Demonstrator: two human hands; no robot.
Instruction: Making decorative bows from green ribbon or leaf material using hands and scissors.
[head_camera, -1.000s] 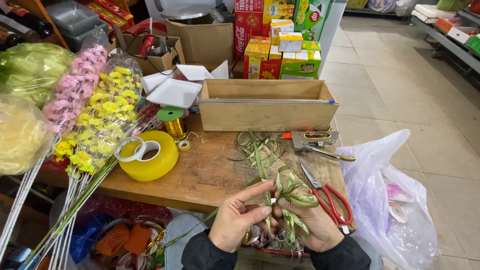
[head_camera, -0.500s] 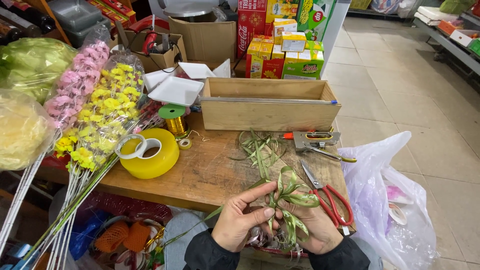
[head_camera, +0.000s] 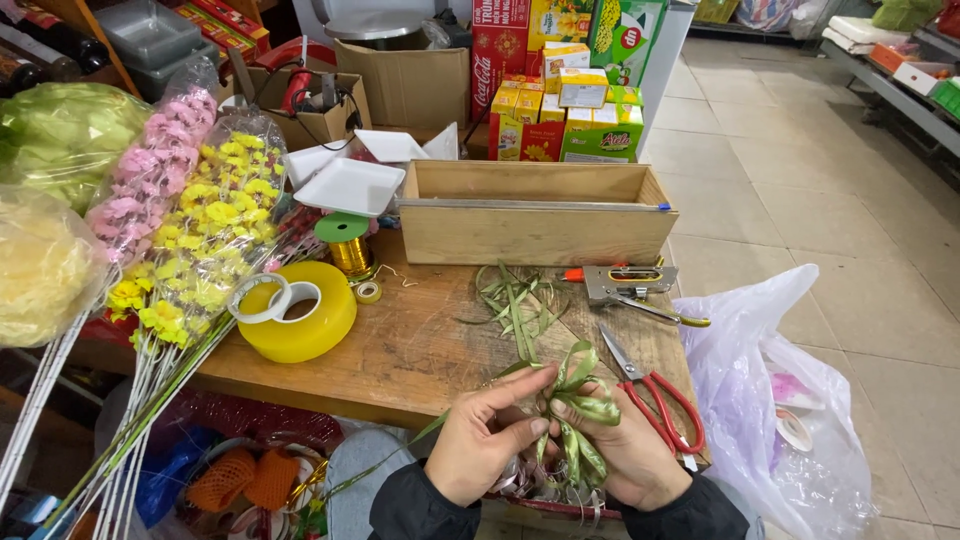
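Observation:
Both hands meet at the near edge of a wooden table (head_camera: 420, 350). My left hand (head_camera: 490, 435) pinches the middle of a green ribbon bow (head_camera: 580, 400) between thumb and fingers. My right hand (head_camera: 625, 455) cups the same bow from below and the right, its loops sticking up above the fingers. Curled silvery ribbon ends hang under the hands. Green ribbon scraps (head_camera: 520, 300) lie on the table just beyond the bow.
Red-handled scissors (head_camera: 655, 395) lie right of my hands, a staple gun (head_camera: 625, 285) beyond them. A long wooden box (head_camera: 535, 225) stands at the back. Yellow tape rolls (head_camera: 300, 315), a gold thread spool (head_camera: 350, 250), wrapped artificial flowers (head_camera: 200, 240) sit left. A plastic bag (head_camera: 780, 400) hangs right.
The bow has been drawn tighter between my hands, and its loops stand up more. The view has shifted slightly; the hands stay at the table's near edge.

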